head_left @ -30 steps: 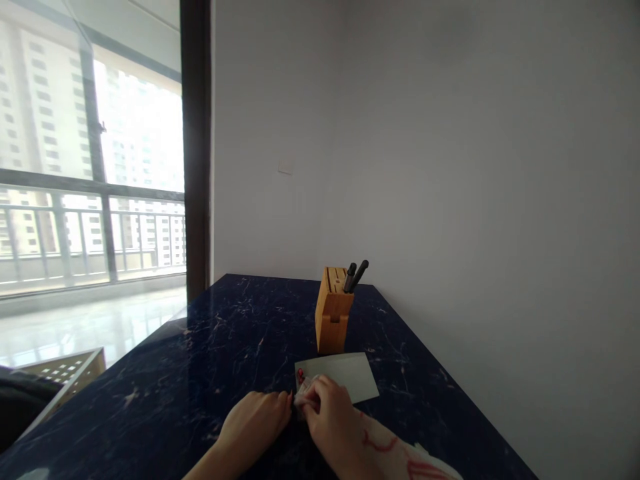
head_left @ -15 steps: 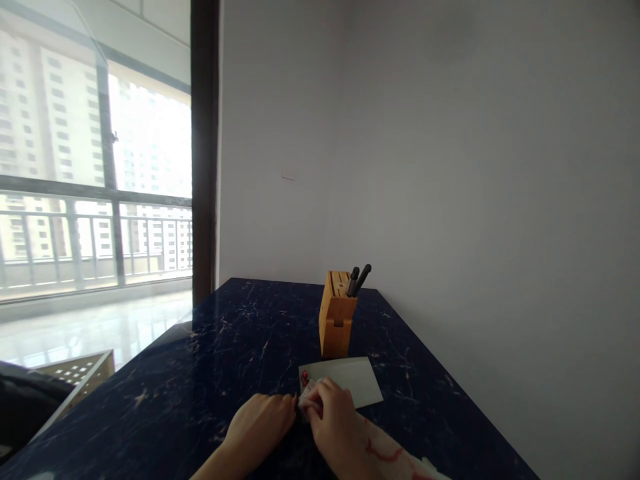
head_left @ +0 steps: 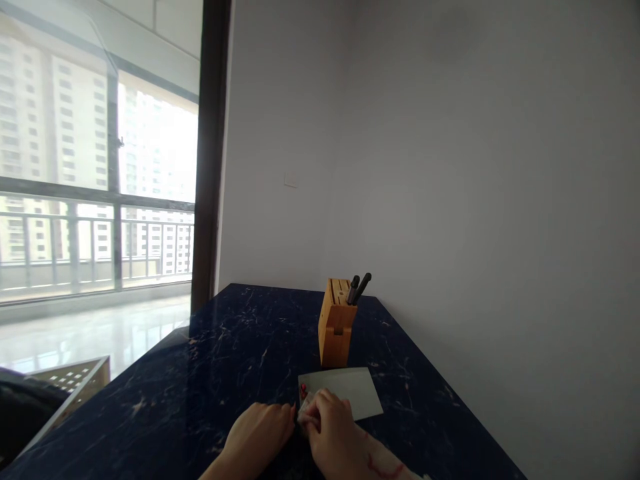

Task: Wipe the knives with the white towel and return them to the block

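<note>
My right hand (head_left: pixel 334 432) is closed in a pinch on a crumpled, pale, partly see-through piece (head_left: pixel 306 404) that looks like thin plastic or tissue. Just to its left, my left hand (head_left: pixel 260 430) rests with curled fingers, its fingertips by the same piece; anything inside them is hidden. Beyond the right hand lies a pale rectangular sheet (head_left: pixel 356 390), its near left part covered by that hand. A small red thing (head_left: pixel 303 389), too small to name, sits at the sheet's left edge. Whitish material with red markings (head_left: pixel 383 460) shows beside my right wrist.
A wooden knife block (head_left: pixel 336 337) with two black-handled knives (head_left: pixel 361 288) stands behind the sheet on the dark blue marbled table (head_left: pixel 240 347). At the lower left are a perforated, light-framed object (head_left: pixel 75 383) and something black. A wall borders the right side.
The view has tilted up slightly, so the table and knife block appear a little lower. Both hands keep nearly the same pose, and the right still pinches the pale piece.
</note>
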A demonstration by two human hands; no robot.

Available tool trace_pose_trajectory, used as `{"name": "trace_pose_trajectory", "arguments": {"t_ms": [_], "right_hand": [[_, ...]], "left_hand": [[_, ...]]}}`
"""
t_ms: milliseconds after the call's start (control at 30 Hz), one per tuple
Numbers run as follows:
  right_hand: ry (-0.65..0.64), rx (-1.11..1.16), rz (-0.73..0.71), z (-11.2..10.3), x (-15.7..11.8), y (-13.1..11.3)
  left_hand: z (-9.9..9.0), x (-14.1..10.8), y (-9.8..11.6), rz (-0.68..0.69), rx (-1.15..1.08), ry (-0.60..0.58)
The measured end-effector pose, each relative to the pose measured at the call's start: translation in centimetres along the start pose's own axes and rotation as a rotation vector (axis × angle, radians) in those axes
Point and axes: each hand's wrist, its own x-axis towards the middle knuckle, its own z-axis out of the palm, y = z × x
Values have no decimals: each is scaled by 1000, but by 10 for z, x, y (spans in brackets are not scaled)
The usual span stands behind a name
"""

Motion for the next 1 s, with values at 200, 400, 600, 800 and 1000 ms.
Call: {"name": "trace_pose_trajectory", "arguments": {"t_ms": [200, 400, 600, 800, 1000], "right_hand": [[7, 5, 16, -1, 1, -1], [-14, -46, 18, -3, -1, -5], [18, -38, -20, -1, -4, 2], [11, -66, -63, -3, -3, 2], [7, -138, -46, -10, -2, 1]], "left_hand": [[5, 1, -1, 24, 35, 5], [2, 1, -1, -1, -7, -12], [1, 0, -1, -1, -2, 2], [-1, 0, 1, -26, -1, 16], [-5, 1, 0, -36, -14, 18]]}}
